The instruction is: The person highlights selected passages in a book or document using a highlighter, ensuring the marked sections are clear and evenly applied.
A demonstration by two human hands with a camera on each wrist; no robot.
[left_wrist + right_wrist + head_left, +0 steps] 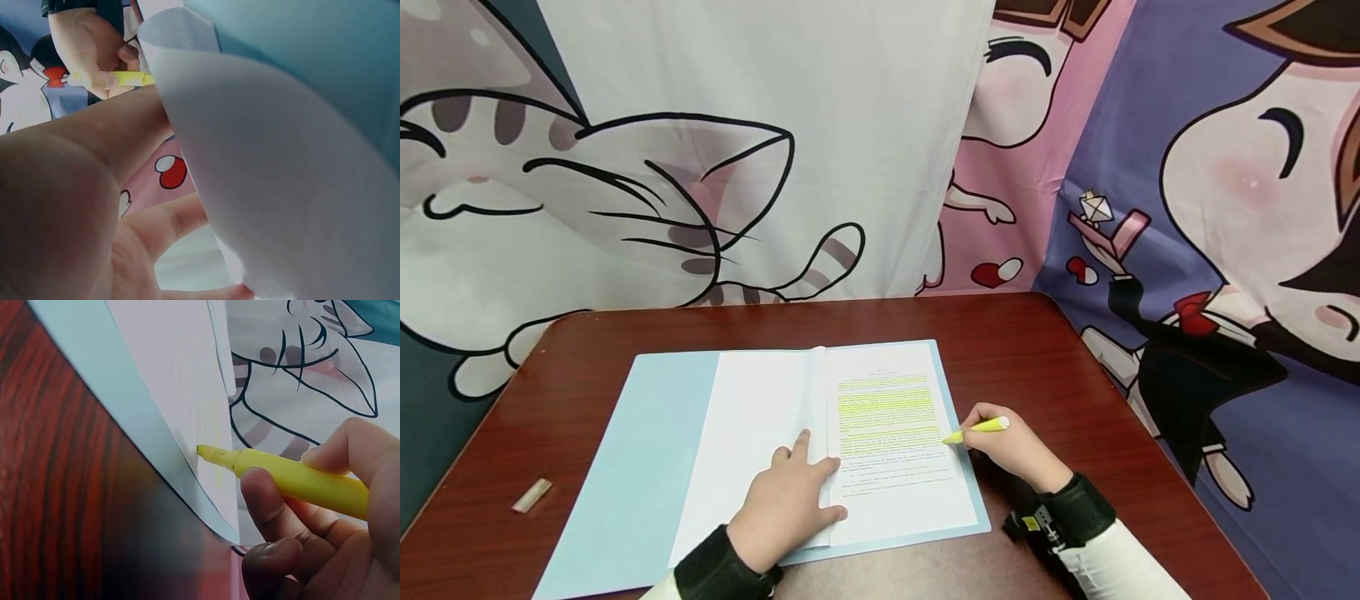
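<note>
The right hand (1015,450) pinches a yellow highlighter (977,429) between curled fingers and thumb, its tip touching the right edge of the printed page (895,442), whose upper lines are marked yellow. The left hand (790,504) lies flat, fingers straight and slightly spread, pressing the open pages of the blue folder (640,467) on the red-brown table (1060,350).

Bright, even indoor light
Head view sharp, edges bowed; wrist views soft close up, right one dark at bottom.
</note>
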